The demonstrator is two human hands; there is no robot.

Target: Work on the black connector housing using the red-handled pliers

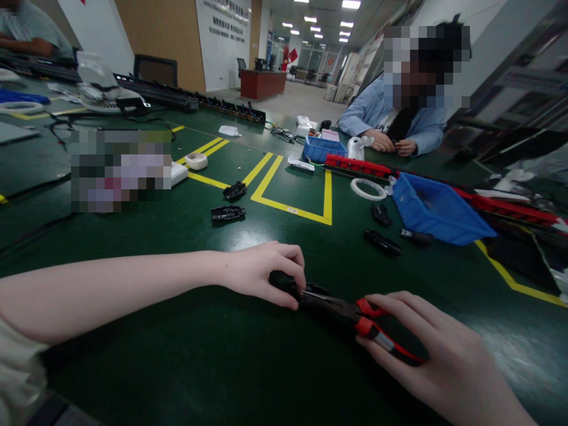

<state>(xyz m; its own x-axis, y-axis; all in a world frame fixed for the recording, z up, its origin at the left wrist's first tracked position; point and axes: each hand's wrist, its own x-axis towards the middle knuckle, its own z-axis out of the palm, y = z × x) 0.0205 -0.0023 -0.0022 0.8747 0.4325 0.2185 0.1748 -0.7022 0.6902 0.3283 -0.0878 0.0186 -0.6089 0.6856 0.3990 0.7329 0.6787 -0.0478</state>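
My left hand (261, 273) pinches a small black plastic part (284, 284) against the green table, low in the middle of the view. My right hand (439, 355) grips red-handled pliers (355, 313) by the handles. The dark jaws of the pliers reach left and meet the black part right at my left fingertips. My left forearm stretches in from the lower left edge.
More black parts (228, 213) lie ahead, some (382, 241) near a blue bin (437, 210). A white tape ring (368, 188), red strips (357, 165) and yellow floor-tape lines (288, 207) mark the table. A person in a blue shirt (399, 115) sits opposite.
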